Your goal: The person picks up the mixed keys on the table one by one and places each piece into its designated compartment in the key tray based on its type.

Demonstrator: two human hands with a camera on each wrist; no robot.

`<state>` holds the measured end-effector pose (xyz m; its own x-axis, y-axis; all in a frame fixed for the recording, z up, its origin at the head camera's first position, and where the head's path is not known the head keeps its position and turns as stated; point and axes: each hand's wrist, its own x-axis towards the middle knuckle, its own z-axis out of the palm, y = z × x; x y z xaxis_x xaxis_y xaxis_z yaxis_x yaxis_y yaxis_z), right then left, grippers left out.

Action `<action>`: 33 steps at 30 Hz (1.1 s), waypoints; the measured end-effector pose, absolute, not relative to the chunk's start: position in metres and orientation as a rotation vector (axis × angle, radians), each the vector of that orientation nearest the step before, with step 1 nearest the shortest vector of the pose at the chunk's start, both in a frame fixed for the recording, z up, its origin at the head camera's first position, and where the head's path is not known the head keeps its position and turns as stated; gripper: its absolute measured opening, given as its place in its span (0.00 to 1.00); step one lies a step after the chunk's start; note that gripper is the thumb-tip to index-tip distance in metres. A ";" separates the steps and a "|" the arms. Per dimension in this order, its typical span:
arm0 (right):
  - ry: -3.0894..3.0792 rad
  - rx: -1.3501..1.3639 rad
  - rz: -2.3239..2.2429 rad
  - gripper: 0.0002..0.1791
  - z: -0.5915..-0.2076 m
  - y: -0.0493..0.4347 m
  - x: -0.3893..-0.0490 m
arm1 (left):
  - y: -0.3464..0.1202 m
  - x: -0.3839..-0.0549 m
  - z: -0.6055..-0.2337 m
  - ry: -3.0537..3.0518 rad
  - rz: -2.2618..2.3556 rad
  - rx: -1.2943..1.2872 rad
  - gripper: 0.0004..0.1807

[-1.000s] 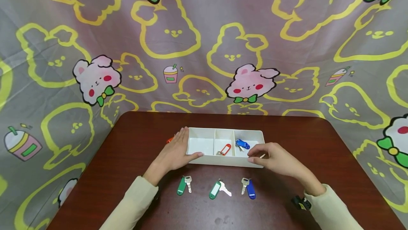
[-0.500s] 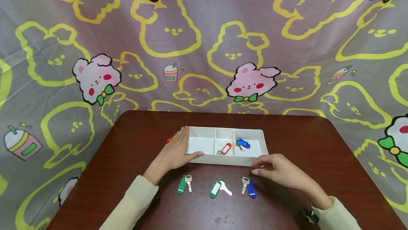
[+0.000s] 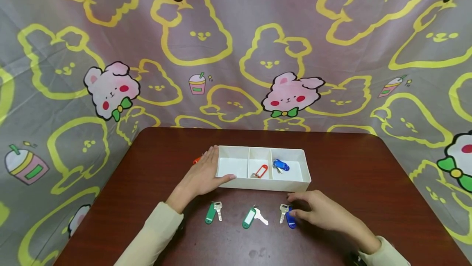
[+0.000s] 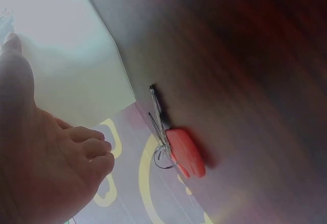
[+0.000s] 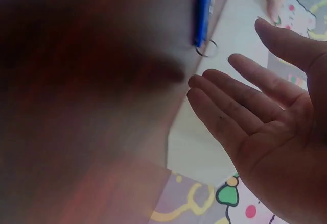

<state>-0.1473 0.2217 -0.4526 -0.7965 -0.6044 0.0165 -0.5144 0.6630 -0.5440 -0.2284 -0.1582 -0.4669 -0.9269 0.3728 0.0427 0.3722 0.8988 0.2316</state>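
Observation:
A white three-compartment box (image 3: 236, 184) stands on the table, and my left hand (image 3: 200, 178) rests against its left end, thumb over the front rim. My right hand (image 3: 321, 208) hovers with fingers extended beside a key with a blue tag (image 3: 291, 221), near the box's front right; the right wrist view shows nothing between its fingers. In the middle compartment lies a key with a red-framed tag (image 3: 262, 171). Blue-tagged keys (image 3: 281, 165) lie in the right compartment. Partly hidden behind my left hand is a red key tag (image 4: 185, 152) with keys on a ring.
Two green-tagged keys, one on the left (image 3: 210, 213) and one in the middle (image 3: 248, 218), lie on the brown table (image 3: 254, 243) in front of the box. A patterned cloth (image 3: 236, 53) hangs behind and at both sides.
My right hand has moved from over the box's right compartment down and toward me, to the blue-tagged key on the table. The left hand has stayed against the box.

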 end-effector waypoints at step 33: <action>2.968 -1.207 -0.391 0.23 -0.472 0.220 -0.137 | -0.158 -0.230 -0.467 3.040 0.367 0.576 0.69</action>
